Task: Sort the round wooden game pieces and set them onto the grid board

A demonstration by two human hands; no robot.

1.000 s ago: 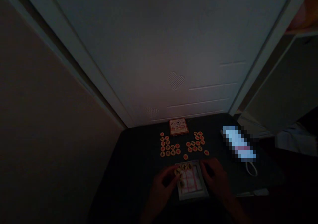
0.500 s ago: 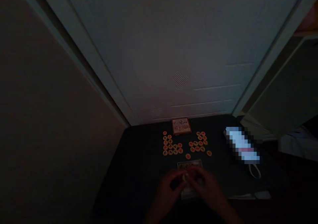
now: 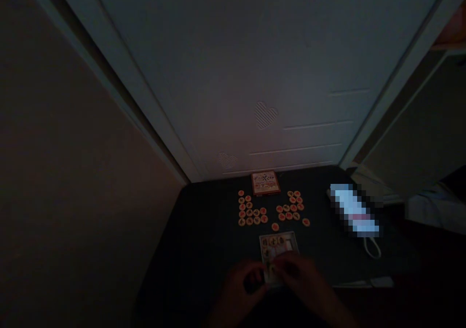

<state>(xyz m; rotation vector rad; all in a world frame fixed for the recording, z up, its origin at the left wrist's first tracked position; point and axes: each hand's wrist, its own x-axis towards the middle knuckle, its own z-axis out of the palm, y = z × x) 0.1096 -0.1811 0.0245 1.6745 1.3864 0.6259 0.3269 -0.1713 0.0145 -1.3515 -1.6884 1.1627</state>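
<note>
A shallow open box (image 3: 296,240) lies near the dark table's front, with several round pieces inside along its back and left. My left hand (image 3: 242,282) is curled at the box's left edge, thumb and fingers bent; what it grips, if anything, is too dark to tell. Over the box's front half, my right hand (image 3: 304,274) has its fingers pinched together at a round piece (image 3: 271,268); whether the piece is lifted or lying in the box is unclear. Beyond the box, a single red-marked disc (image 3: 275,226) lies on the table.
Round discs form a left group (image 3: 249,213) and a right group (image 3: 293,208). A square box lid (image 3: 265,183) lies at the back by a white door (image 3: 218,75). At the right are a lit, pixelated device (image 3: 355,211) and a white loop (image 3: 372,248).
Both hands have moved down toward the front of the open box and slightly apart. More of the box and the pieces in its back rows now shows.
</note>
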